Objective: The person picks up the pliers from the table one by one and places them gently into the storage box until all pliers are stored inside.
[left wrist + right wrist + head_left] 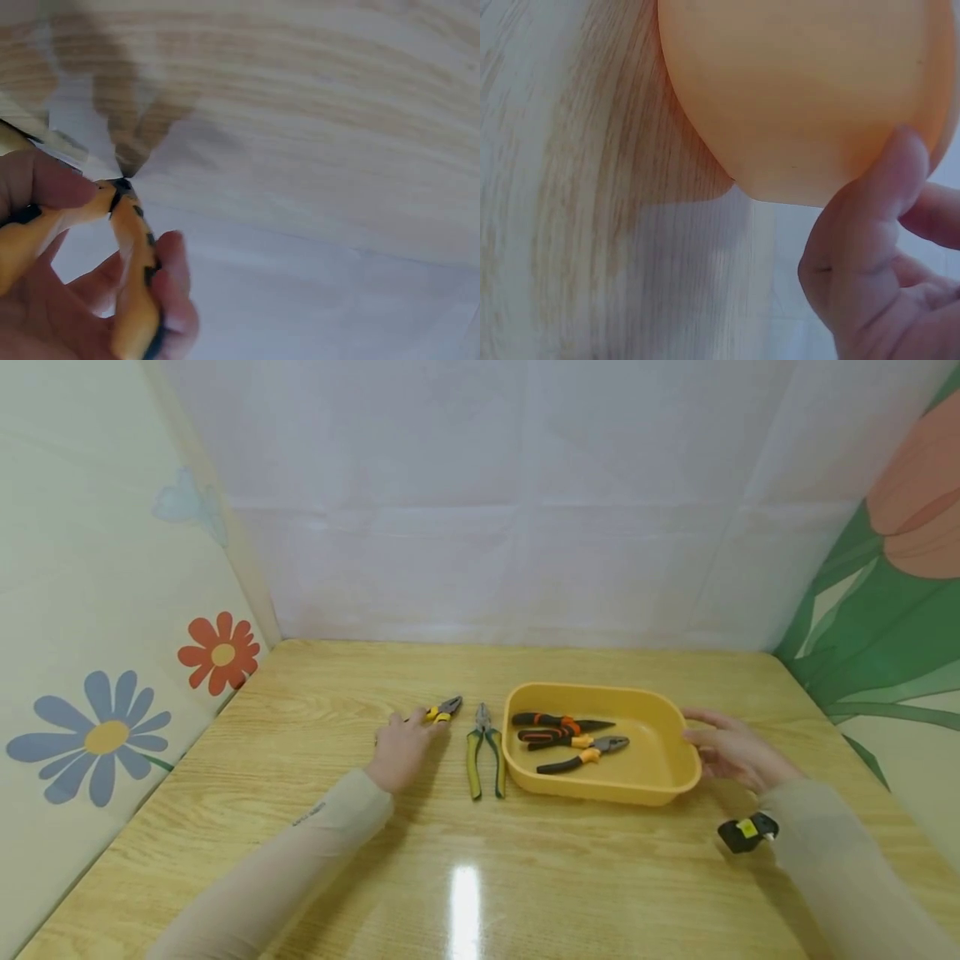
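Note:
Left of the tray, my left hand grips a pair of yellow and black pliers by the handles. In the left wrist view the thumb lies on one yellow handle and fingers curl round the other handle. My right hand pinches the right end of a yellow plastic tray, with its thumb over the edge. Inside the tray lie several pliers, among them long-nose pliers with black and orange handles and combination pliers with black and orange grips.
Green and yellow pliers lie on the wooden table just left of the tray, jaws pointing away. A pale cloth hangs behind the table. Flower-printed panels stand at both sides. A black device sits at the right wrist.

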Tool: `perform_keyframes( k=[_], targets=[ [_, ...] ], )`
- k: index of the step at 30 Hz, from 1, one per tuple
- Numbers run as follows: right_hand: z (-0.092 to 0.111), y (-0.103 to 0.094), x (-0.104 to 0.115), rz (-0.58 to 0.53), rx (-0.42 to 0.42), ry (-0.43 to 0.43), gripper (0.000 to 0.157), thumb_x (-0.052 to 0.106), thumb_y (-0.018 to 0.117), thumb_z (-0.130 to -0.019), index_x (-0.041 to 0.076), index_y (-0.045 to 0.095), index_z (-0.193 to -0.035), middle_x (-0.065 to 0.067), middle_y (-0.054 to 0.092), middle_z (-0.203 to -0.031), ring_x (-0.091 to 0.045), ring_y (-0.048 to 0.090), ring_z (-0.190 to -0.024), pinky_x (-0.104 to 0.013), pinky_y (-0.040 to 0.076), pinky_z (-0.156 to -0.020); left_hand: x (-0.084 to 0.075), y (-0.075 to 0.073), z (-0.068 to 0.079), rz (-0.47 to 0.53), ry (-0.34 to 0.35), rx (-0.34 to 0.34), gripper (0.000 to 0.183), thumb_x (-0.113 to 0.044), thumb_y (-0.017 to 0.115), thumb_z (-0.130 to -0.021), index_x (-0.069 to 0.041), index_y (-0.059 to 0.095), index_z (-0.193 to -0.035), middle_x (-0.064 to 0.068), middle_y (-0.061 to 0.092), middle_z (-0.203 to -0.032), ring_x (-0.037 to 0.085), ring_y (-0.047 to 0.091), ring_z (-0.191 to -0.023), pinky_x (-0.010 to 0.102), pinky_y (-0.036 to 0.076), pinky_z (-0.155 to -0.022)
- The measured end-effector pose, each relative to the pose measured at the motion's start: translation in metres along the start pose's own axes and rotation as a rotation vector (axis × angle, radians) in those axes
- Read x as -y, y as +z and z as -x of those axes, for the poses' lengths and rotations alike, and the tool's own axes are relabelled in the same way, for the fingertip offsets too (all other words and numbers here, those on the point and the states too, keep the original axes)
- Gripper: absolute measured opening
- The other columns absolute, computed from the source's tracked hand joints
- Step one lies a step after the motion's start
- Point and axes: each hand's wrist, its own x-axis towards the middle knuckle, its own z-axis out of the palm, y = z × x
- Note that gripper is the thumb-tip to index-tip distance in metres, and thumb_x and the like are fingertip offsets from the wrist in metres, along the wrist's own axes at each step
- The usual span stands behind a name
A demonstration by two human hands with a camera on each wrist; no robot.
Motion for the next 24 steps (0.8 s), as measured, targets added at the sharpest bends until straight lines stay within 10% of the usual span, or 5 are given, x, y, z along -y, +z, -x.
perform_keyframes(
  k=[24],
  targets=[
    [0.000, 0.001, 0.000, 0.005, -0.014, 0.007, 0.066, 0.012, 0.043, -0.103, -0.006, 0.002, -0.152, 0.001, 0.055, -0.094, -0.011, 0.058, -0.076, -0.032, 0.055, -0.067, 0.020, 0.016, 0.007, 0.205, 0.202, -0.210, 0.048, -0.005, 0.070, -0.081, -0.023, 0.067, -0.126, 0.019, 0.057, -0.123, 0.032, 0.056, -0.075, 0.036, 0.046, -0.046]
  ],
)
